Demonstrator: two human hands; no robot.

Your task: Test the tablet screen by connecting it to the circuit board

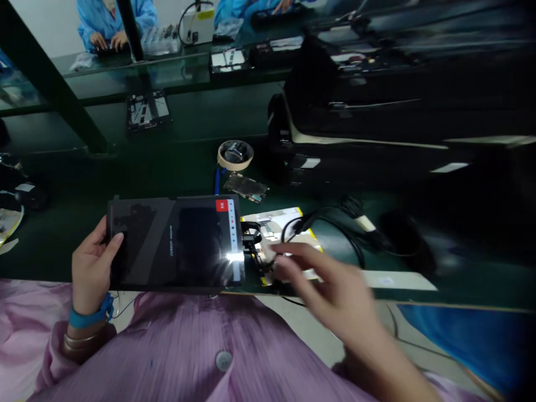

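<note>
A black tablet (196, 245) with its screen lit lies face up at the bench's front edge. My left hand (92, 262) grips its left end, thumb on top of the glass. At the tablet's right side is a black plug (250, 240) with a cable. Blurred by motion, my right hand (326, 285) has thumb and forefinger pinched together where the black cable (270, 265) runs to the fingertips. Beneath the cable lies a white sheet with yellow edges (293, 218), partly covered by the hand.
Behind the tablet are a tape roll (235, 162), a blue tool (217, 181) and a circuit board (246, 186). An opened device (148, 110) lies farther back. Looped cables (352, 206) and a pale strip (397, 280) are at right. Across the bench, co-workers in blue (117, 22) sit working.
</note>
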